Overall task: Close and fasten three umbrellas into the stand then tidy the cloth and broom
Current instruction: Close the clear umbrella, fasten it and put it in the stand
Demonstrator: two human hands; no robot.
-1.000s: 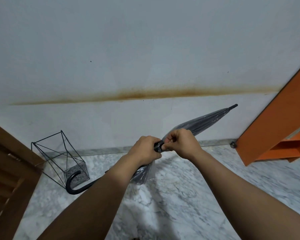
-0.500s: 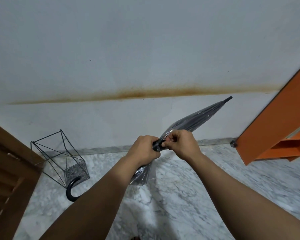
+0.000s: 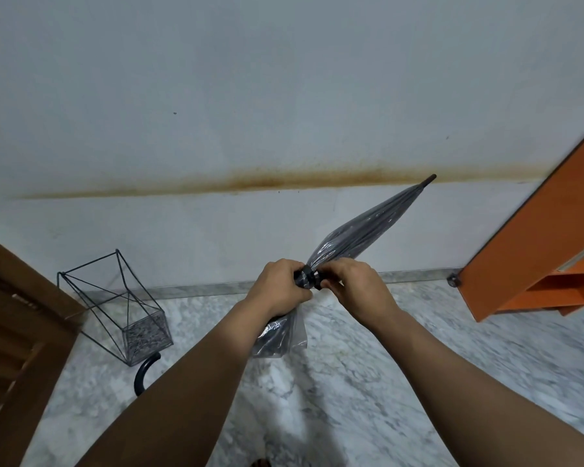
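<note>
Left hand [image 3: 279,291] clamps the umbrella [image 3: 361,237] mid-canopy; right hand [image 3: 359,288] pinches its strap; light, slippery plastic, best gripped at the bunched middle.

Umbrella [image 3: 368,230] clear grey, black strap; stand [image 3: 115,298] black wire; floor [image 3: 351,382] grey-white marble; cabinet [image 3: 526,251] orange.

We gripped the folded umbrella [image 3: 361,232] with our left hand [image 3: 279,286] while our right hand [image 3: 358,284] pinched its black strap [image 3: 308,278]; the wire stand [image 3: 122,305] stood nearby.
</note>
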